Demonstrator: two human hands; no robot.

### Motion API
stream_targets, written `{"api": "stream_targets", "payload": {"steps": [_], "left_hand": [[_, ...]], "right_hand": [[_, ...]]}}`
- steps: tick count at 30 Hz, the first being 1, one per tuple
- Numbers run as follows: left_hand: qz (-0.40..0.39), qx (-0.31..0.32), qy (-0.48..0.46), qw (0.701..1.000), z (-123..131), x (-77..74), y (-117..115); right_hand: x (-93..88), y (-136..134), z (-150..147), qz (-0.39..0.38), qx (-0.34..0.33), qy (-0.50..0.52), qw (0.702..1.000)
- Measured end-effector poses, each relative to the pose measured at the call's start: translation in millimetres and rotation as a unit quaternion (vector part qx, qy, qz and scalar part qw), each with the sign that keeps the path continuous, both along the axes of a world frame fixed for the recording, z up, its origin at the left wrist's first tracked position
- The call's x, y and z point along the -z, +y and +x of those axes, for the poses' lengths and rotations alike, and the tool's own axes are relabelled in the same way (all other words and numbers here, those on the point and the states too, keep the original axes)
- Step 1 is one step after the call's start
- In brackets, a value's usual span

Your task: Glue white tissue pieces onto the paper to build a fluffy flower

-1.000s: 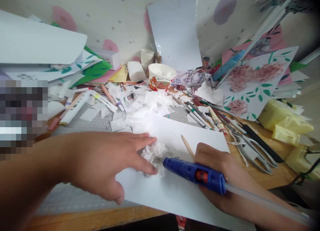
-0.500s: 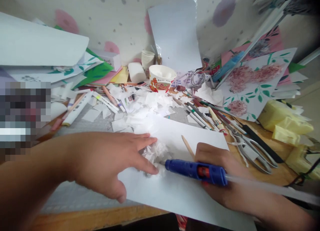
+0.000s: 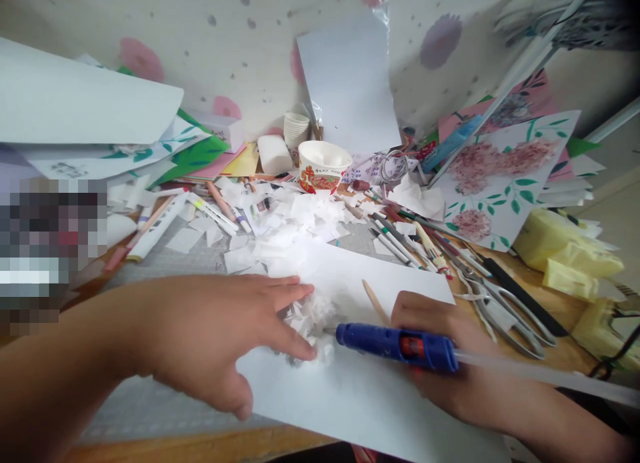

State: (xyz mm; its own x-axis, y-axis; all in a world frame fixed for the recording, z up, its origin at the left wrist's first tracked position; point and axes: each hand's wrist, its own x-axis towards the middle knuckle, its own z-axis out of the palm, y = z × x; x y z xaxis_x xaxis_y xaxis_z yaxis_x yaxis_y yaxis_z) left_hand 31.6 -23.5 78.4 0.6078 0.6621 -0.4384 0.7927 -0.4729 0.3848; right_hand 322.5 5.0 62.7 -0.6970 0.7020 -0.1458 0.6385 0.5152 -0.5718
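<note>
My right hand (image 3: 435,356) grips a blue hot glue gun (image 3: 395,346), its nozzle aimed left at a clump of crumpled white tissue (image 3: 313,313). A clear glue stick (image 3: 540,376) juts from the gun's back. My left hand (image 3: 215,336) lies flat on a white paper sheet (image 3: 360,389), fingers spread around the tissue clump and touching it. A wooden stick (image 3: 375,301) pokes up beside my right hand; who holds it I cannot tell.
Scraps of white paper (image 3: 295,216) cover the desk's middle. A paper bowl (image 3: 323,166) stands behind them. Pens and markers (image 3: 400,233) and scissors (image 3: 500,303) lie to the right, near flower artwork (image 3: 500,176) and yellow paper (image 3: 565,246). Stacked sheets (image 3: 85,109) rise at left.
The glue gun has tilted flatter and edged slightly right. My left hand stays on the tissue clump. The view has dipped a little.
</note>
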Motion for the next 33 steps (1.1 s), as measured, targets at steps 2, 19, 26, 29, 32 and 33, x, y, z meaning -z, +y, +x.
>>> {"api": "stream_targets", "payload": {"steps": [2,19,26,29,32,33], "left_hand": [[0.002,0.002,-0.001,1.000,0.5,-1.7,0.3],[0.003,0.000,0.007,1.000,2.2,-2.6,0.4],[0.000,0.002,0.010,1.000,4.4,-5.0,1.5],[0.004,-0.002,0.020,1.000,4.8,-4.6,1.6],[0.001,-0.001,0.017,1.000,4.7,-3.5,1.1],[0.000,0.000,0.015,1.000,5.0,-3.4,0.8]], "right_hand": [[-2.8,1.1,3.1,0.000,0.004,0.018,1.000],[0.1,-3.8,2.3,0.029,-0.014,-0.008,0.999],[-2.9,-4.1,2.8,0.022,-0.011,0.008,1.000],[-2.0,-4.6,2.7,0.031,-0.016,-0.016,0.999],[-2.0,-4.5,3.5,0.026,-0.022,-0.025,0.999],[-2.4,-4.4,4.1,0.022,-0.026,-0.026,0.999]]}}
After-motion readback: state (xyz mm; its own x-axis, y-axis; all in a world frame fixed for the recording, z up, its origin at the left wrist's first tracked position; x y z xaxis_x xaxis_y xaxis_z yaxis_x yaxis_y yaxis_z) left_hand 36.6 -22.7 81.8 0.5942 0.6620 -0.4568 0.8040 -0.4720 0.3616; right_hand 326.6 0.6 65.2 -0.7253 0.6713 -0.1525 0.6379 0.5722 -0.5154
